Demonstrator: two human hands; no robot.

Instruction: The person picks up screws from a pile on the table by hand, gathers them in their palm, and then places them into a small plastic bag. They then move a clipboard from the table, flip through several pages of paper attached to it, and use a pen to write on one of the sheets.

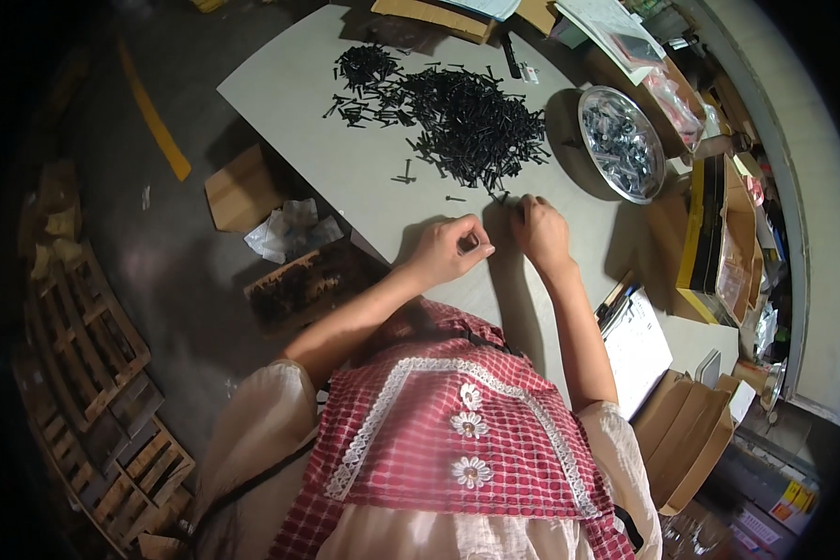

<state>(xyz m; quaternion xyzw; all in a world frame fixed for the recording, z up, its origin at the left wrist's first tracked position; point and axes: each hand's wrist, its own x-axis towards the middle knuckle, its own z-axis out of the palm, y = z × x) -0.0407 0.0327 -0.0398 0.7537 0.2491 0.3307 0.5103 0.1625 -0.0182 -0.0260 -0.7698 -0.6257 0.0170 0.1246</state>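
A big heap of black screws (471,121) lies on the pale table (299,112), with a smaller heap (366,65) at its far left. A few loose screws (455,198) lie on the near side of the large heap. My left hand (450,250) is closed over the table near my body, its fingers curled round something dark that I cannot make out. Just past it to the right, my right hand (539,230) has its fingers bent and pressed together at the heap's near edge. Whatever is between those fingertips is hidden.
On the right stands a round metal bowl (583,126) with small bagged items. Beyond it are open cardboard boxes (719,238). A clipboard with paper (639,345) lies by my right forearm. Left of the table are an open carton (243,187) and wooden pallets (84,336).
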